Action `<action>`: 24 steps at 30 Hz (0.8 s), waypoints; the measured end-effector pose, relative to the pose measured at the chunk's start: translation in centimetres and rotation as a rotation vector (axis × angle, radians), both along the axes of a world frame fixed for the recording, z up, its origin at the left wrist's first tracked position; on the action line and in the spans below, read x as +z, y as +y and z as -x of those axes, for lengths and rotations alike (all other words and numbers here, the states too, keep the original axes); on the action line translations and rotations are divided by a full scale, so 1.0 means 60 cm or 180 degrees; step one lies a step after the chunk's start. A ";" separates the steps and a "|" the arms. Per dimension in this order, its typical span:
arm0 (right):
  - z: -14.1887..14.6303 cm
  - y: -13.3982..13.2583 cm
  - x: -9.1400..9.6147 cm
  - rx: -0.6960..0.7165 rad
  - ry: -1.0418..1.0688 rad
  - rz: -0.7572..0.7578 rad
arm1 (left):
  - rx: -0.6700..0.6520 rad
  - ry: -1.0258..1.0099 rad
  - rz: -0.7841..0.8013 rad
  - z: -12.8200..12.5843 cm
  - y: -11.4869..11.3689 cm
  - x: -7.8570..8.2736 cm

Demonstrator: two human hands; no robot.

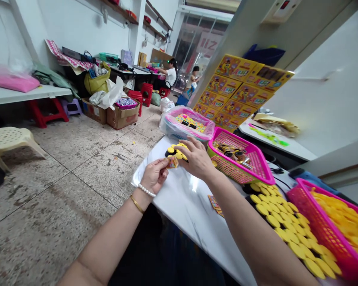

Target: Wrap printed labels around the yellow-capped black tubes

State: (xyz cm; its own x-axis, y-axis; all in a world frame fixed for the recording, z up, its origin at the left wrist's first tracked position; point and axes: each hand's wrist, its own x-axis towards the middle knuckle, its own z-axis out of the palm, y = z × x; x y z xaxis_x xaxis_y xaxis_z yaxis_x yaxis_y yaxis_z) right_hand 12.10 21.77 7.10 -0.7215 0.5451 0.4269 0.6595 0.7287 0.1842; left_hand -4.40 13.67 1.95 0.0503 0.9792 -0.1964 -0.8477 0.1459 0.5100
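My left hand (155, 174) is closed in a pinch on a small orange and yellow sticker piece (173, 162) over the white table (185, 202). My right hand (197, 159) rests with curled fingers on a cluster of yellow and black toy parts (174, 149) near the table's far end; what its fingers hold, if anything, is hidden. A sticker sheet (215, 204) lies on the table beside my right forearm.
A pink basket (256, 167) holds assembled yellow-black parts. A bagged pink basket (186, 123) stands behind. Rows of yellow discs (286, 226) and another pink basket (331, 230) of yellow parts lie right. Yellow boxes (241, 91) are stacked behind. People sit far back.
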 end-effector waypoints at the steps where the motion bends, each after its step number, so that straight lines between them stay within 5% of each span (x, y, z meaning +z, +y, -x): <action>1: -0.006 -0.002 -0.003 -0.0019 -0.0013 0.0019 | 0.0060 -0.0033 0.0043 0.000 0.001 0.001; 6: 0.009 0.005 -0.027 0.0153 -0.0075 0.0166 | 0.0548 -0.0228 0.0181 0.003 0.005 0.007; 11: 0.031 0.006 -0.032 0.0407 0.0248 0.0322 | 0.0321 -0.0057 0.0227 0.005 0.001 0.014; 15: 0.010 -0.016 -0.021 0.0265 0.1754 0.0902 | 0.0146 -0.0100 0.0329 0.004 -0.002 0.017; 20: -0.015 -0.038 -0.012 -0.0041 0.4180 0.2839 | -0.0169 -0.0236 0.0345 0.005 -0.002 0.020; 24: -0.007 -0.049 -0.012 0.0147 0.4737 0.3259 | -0.0159 -0.0258 0.0430 0.005 -0.001 0.023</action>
State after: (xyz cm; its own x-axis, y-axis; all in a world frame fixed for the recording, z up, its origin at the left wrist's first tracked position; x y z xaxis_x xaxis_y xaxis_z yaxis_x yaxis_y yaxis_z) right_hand 12.51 18.82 6.35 -0.1103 0.9725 0.2050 -0.1866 0.1823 -0.9654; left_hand -4.68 13.63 3.33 0.1195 0.9400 -0.3196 -0.8753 0.2517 0.4130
